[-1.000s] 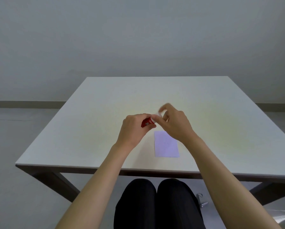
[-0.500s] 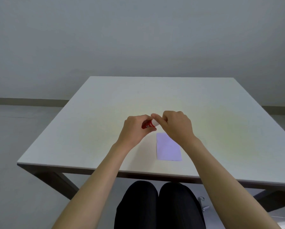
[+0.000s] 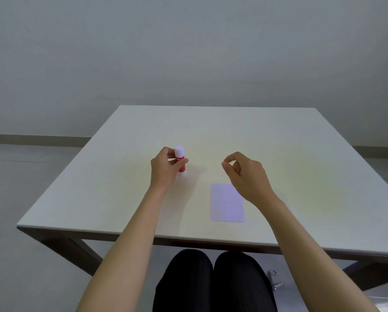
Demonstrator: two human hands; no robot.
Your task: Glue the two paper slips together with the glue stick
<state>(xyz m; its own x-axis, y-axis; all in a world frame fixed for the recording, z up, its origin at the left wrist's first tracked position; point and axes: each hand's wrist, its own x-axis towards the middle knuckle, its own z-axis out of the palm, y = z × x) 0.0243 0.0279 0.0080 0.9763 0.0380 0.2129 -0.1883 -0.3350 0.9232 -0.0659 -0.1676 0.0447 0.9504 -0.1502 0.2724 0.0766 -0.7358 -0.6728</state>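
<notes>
A red glue stick (image 3: 181, 159) with a white cap stands upright on the white table (image 3: 211, 131), left of centre. My left hand (image 3: 165, 168) is wrapped around its red body with thumb and fingers. A pale lilac paper slip (image 3: 227, 202) lies flat near the table's front edge; it looks like one rectangle, and I cannot tell whether a second slip lies under it. My right hand (image 3: 244, 174) hovers just above and behind the slip's far right corner, fingers curled with thumb and forefinger close together, holding nothing that I can see.
My legs in black trousers (image 3: 211, 282) are under the front edge. The table's dark frame (image 3: 60, 242) shows at the left and right corners. A grey wall and floor lie beyond.
My hands have parted. The left carried the glue stick leftward and set it upright with its cap on; the right moved to the right and let go of the cap end.
</notes>
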